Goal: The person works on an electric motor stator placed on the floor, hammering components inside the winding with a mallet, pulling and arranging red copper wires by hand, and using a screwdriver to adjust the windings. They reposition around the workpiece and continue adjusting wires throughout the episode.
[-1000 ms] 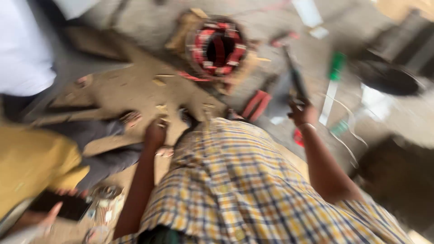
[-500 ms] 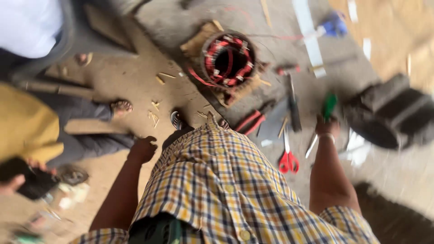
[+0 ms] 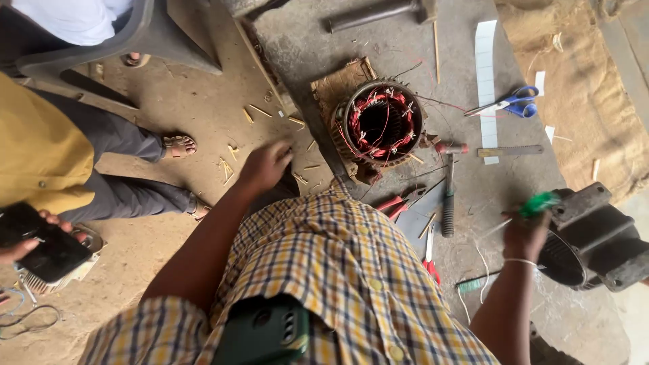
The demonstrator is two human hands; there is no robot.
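Observation:
My right hand (image 3: 524,233) is closed around a green-handled screwdriver (image 3: 539,203), held low on the right beside a dark metal motor housing (image 3: 595,236). My left hand (image 3: 266,165) hangs over the concrete floor with fingers loosely bent and nothing in it, near scattered wood slivers (image 3: 230,169). A motor stator with red copper windings (image 3: 382,124) rests on a piece of cardboard ahead of me. A hammer (image 3: 447,196), red-handled pliers (image 3: 399,201) and red-handled scissors (image 3: 430,253) lie on the floor between my hands. My checked shirt fills the lower frame.
A person in a yellow top and grey trousers sits at left, holding a dark phone (image 3: 40,247). Blue scissors (image 3: 508,103), a white paper strip (image 3: 485,81) and a metal ruler (image 3: 510,151) lie beyond the stator. Burlap sacking (image 3: 574,88) covers the right side.
The view has swung and sharpened. My right hand has moved right toward the motor housing with the green-handled screwdriver. My left hand has lifted forward over the wood slivers.

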